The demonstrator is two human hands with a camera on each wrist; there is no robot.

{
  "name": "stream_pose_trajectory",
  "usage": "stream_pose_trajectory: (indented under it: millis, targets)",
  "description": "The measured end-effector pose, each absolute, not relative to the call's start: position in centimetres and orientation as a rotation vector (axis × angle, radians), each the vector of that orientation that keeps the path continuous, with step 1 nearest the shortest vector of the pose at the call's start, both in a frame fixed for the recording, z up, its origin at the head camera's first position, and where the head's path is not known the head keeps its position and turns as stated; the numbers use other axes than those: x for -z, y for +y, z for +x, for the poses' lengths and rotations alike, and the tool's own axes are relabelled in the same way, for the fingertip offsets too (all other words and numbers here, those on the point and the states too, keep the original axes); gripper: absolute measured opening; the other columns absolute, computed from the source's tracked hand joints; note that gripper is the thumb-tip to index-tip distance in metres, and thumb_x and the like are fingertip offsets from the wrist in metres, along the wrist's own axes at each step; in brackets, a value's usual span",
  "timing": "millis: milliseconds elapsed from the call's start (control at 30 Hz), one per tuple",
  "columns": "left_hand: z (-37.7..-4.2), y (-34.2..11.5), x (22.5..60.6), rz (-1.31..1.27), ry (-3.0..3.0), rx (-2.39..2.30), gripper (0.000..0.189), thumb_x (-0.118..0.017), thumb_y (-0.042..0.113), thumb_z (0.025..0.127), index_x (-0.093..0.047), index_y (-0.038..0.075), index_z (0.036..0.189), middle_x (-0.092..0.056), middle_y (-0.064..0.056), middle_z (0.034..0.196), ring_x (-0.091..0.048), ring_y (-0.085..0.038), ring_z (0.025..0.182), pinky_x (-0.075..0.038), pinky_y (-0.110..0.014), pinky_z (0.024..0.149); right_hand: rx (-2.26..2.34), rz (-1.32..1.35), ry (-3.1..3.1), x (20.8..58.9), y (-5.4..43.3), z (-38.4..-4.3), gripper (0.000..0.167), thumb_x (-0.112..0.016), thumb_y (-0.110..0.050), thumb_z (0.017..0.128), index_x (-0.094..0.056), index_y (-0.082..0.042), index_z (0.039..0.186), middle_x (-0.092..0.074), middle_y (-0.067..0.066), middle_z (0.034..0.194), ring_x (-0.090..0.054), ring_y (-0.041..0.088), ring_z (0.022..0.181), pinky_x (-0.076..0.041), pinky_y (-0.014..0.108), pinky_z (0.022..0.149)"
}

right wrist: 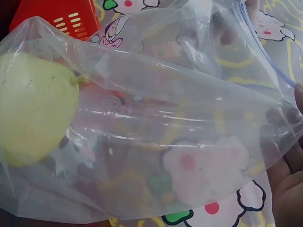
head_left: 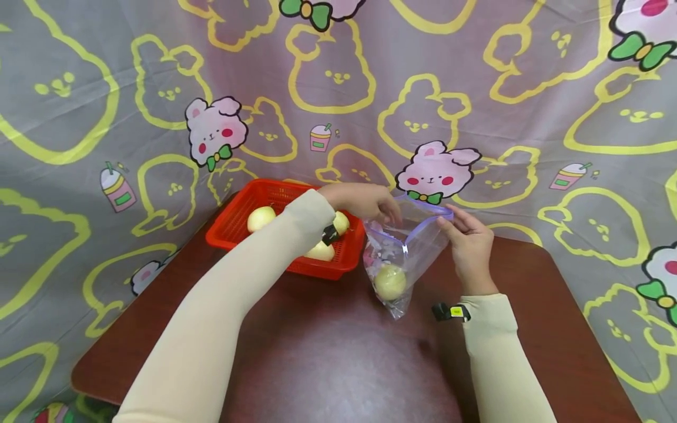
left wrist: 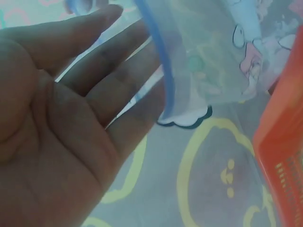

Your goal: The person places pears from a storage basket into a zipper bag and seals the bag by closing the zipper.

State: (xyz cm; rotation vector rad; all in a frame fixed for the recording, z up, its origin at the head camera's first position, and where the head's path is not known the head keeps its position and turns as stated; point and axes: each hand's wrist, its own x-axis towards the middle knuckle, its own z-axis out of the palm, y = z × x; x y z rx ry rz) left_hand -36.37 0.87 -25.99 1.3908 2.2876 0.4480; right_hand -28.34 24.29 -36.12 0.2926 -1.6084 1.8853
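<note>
A clear zip bag [head_left: 431, 241] with a purple-blue zip rim hangs above the table, its mouth spread. My right hand [head_left: 468, 247] pinches the rim on the right side between thumb and fingers. One yellow-green pear [head_left: 390, 282] lies low in the bag; its stem shows on the pear [right wrist: 38, 109] in the right wrist view. My left hand [head_left: 365, 202] is at the left of the bag's mouth. Its fingers [left wrist: 118, 85] stretch out straight and spread at the rim, palm bare, in the left wrist view.
A red plastic basket [head_left: 349, 261] stands to the left of the bag, partly behind my left arm. Several pears [head_left: 261, 218] lie in it. Dark brown table [head_left: 338, 352] spreads below, and a patterned cloth [head_left: 338, 82] hangs behind and around it.
</note>
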Motion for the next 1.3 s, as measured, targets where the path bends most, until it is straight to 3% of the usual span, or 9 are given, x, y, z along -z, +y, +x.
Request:
stream_pose_trajectory:
  millis: [367, 467, 667, 1100, 1300]
  targets:
    - [-35.7, -2.5, 25.5, 1.46, 2.344, -0.691, 0.029, -0.061, 0.013, 0.097, -0.067, 0.009, 0.125, -0.069, 0.002, 0.113, -0.064, -0.007, 0.098, -0.048, -0.025, 0.088, -1.842, 0.253, -1.665, 36.0, 24.6, -28.3, 0.035, -0.078, 0.006, 0.078, -0.068, 0.011, 0.111, -0.074, 0.0, 0.085, -0.069, 0.009, 0.08, -0.053, 0.019, 0.071]
    - [-35.7, -3.3, 25.7, 1.448, 2.395, -0.682, 0.024, -0.061, 0.015, 0.097, -0.07, 0.011, 0.118, -0.07, 0.002, 0.106, -0.062, -0.008, 0.093, -0.049, -0.025, 0.086, -1.846, 0.262, -1.653, 36.1, 24.7, -28.4, 0.034, -0.078, 0.007, 0.077, -0.067, 0.015, 0.109, -0.074, 0.001, 0.085, -0.069, 0.01, 0.079, -0.053, 0.02, 0.072]
    - [-35.8, -5.5, 26.3, 1.483, 2.471, -0.635, 0.013, -0.062, 0.015, 0.096, -0.073, 0.012, 0.101, -0.068, 0.003, 0.088, -0.059, -0.013, 0.08, -0.048, -0.029, 0.079, -1.876, 0.239, -1.656, 36.4, 24.8, -28.1, 0.032, -0.078, 0.005, 0.078, -0.07, 0.01, 0.108, -0.074, 0.002, 0.088, -0.07, 0.011, 0.079, -0.054, 0.021, 0.073]
    - [-36.4, -8.0, 28.5, 1.292, 2.55, -0.56, 0.012, -0.065, 0.018, 0.095, -0.073, 0.017, 0.103, -0.068, 0.008, 0.095, -0.061, -0.012, 0.089, -0.048, -0.03, 0.086, -1.891, 0.158, -1.532, 37.6, 24.6, -28.1, 0.038, -0.079, 0.008, 0.076, -0.064, 0.019, 0.108, -0.073, 0.002, 0.082, -0.07, 0.011, 0.075, -0.054, 0.021, 0.071]
    - [-37.3, -9.1, 30.2, 1.14, 2.606, -0.456, 0.019, -0.066, 0.02, 0.094, -0.072, 0.018, 0.112, -0.069, 0.004, 0.108, -0.061, -0.011, 0.1, -0.048, -0.032, 0.09, -1.929, 0.186, -1.451, 37.7, 24.4, -28.4, 0.031, -0.077, 0.013, 0.075, -0.067, 0.017, 0.104, -0.073, 0.005, 0.082, -0.071, 0.012, 0.075, -0.054, 0.022, 0.071]
